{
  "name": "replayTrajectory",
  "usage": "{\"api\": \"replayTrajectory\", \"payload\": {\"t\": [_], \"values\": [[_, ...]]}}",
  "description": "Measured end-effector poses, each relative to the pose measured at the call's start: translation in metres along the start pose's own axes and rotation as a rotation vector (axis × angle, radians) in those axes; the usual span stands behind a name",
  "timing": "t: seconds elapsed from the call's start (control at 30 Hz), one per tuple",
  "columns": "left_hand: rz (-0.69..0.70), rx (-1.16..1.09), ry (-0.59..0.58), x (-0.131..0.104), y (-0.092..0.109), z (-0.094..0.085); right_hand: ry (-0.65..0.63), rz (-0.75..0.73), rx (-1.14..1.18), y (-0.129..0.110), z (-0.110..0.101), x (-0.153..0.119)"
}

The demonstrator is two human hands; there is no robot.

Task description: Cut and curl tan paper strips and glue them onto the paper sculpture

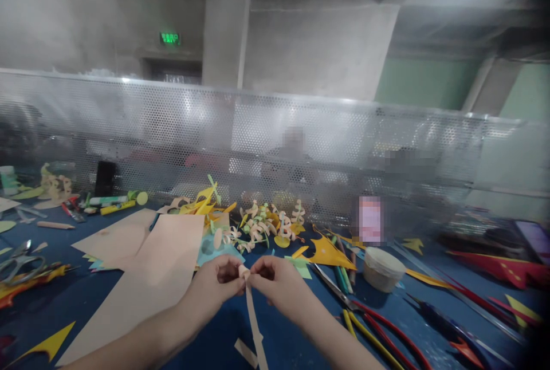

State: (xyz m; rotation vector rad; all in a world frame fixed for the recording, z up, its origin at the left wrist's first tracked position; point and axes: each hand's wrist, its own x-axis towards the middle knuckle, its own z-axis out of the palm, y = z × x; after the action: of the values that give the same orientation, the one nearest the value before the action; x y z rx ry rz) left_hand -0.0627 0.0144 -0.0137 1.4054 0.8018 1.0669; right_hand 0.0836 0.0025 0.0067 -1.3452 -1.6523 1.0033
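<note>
Near the front middle of the table, my left hand point(218, 279) and my right hand point(277, 281) meet with their fingertips pinched. Between them they grip the upper end of a narrow pale paper strip point(253, 318), whose top looks curled or folded. The strip's long tail hangs down toward me. A short loose paper piece point(246, 353) lies beside the tail. Left of my left hand are large pale paper sheets point(172, 255). Beyond my hands sits a pile of curled paper pieces point(260, 224) in pale, green and yellow.
Red-handled scissors point(365, 315) lie open-bladed at right, near a round tub point(384, 268) and a phone point(370, 220). More scissors point(21, 264), a pencil point(55, 225) and glue sticks point(109, 200) lie at left. A perforated metal screen point(206, 129) bounds the table's back.
</note>
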Motion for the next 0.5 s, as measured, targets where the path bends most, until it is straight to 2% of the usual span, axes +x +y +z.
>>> {"api": "replayTrajectory", "payload": {"t": [0.23, 0.37, 0.5], "values": [[-0.129, -0.101, 0.045, -0.01, 0.014, 0.01, 0.119, -0.081, -0.019, -0.001, -0.002, -0.001], [-0.117, -0.247, 0.003, -0.014, 0.014, 0.013, 0.158, -0.088, -0.001, 0.003, 0.001, 0.002], [-0.116, -0.218, 0.046, -0.014, 0.012, 0.014, 0.16, -0.082, -0.002, 0.007, 0.004, 0.004]]}}
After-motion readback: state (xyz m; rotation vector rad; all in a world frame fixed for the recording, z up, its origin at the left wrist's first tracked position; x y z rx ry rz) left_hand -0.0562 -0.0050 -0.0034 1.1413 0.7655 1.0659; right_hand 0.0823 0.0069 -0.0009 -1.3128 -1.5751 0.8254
